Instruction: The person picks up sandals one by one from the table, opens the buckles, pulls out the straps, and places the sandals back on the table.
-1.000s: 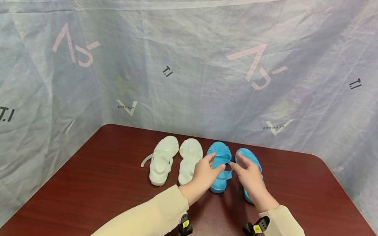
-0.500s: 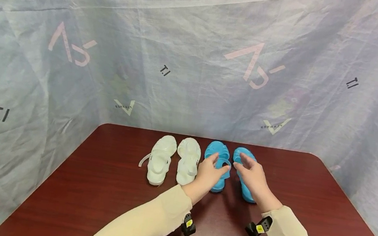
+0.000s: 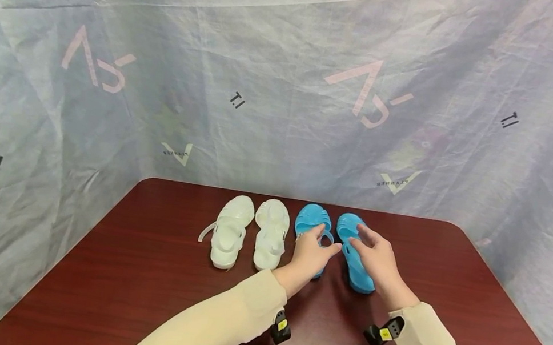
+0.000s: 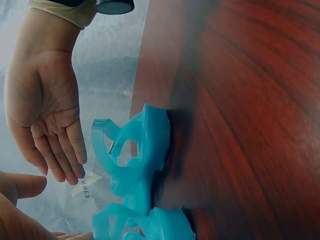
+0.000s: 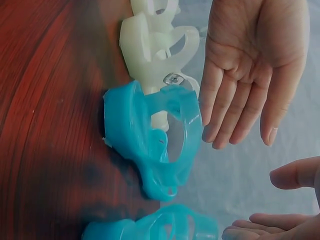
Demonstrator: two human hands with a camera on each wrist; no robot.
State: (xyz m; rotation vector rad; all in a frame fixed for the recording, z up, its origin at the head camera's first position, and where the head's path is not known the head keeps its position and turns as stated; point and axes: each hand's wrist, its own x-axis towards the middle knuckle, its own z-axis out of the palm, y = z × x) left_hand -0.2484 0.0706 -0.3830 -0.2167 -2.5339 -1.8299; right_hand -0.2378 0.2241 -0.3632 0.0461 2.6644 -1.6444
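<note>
Two blue jelly sandals rest on the table, toes to the back: a left one (image 3: pixel 313 216) and a right one (image 3: pixel 358 273) slanted outward. My left hand (image 3: pixel 306 257) hovers over the left blue sandal, hiding much of its heel half; its fingers are extended and the thumb stands apart. Beside the right blue sandal my right hand (image 3: pixel 380 261) hangs, fingers loosely straight, overlapping its strap in the head view. The right wrist view shows the left hand (image 5: pixel 255 75) with nothing in its palm. In the left wrist view, the right hand (image 4: pixel 47 95) is likewise without anything.
Two white jelly sandals stand left of the blue ones, an outer one (image 3: pixel 228 238) with a loose strap sticking out and an inner one (image 3: pixel 269 238). The dark red table (image 3: pixel 130 269) ends at a pale cloth backdrop (image 3: pixel 270 137).
The head view has swung slightly, shifting the scene left. Both hands have moved rightward relative to the sandals, baring more of the right blue sandal and the inner white one. The sandals stay put.
</note>
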